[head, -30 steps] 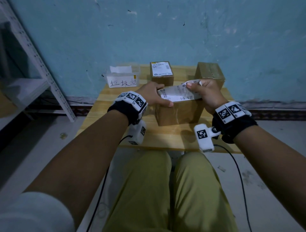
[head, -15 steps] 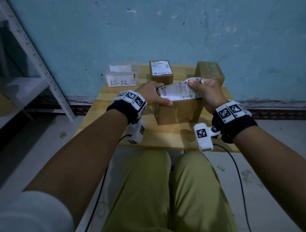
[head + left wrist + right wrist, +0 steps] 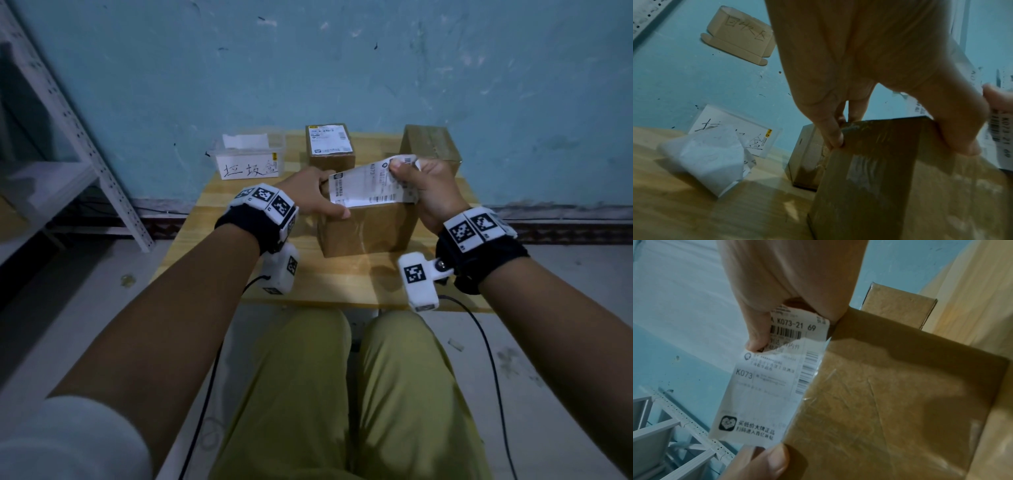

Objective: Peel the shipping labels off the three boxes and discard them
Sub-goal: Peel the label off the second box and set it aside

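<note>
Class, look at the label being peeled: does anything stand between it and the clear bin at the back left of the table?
Only the left hand, steadying the box, lies on that side of the label; beyond it the way to the bin looks open.

Near box [image 3: 368, 228]: brown cardboard, glossy clear tape
Label [image 3: 368, 186]: thin white printed paper, creased
Surface [image 3: 342, 281]: pale wood, smooth
Bin [image 3: 250, 164]: translucent plastic
Wall [image 3: 342, 68]: matt blue paint, scuffed
</note>
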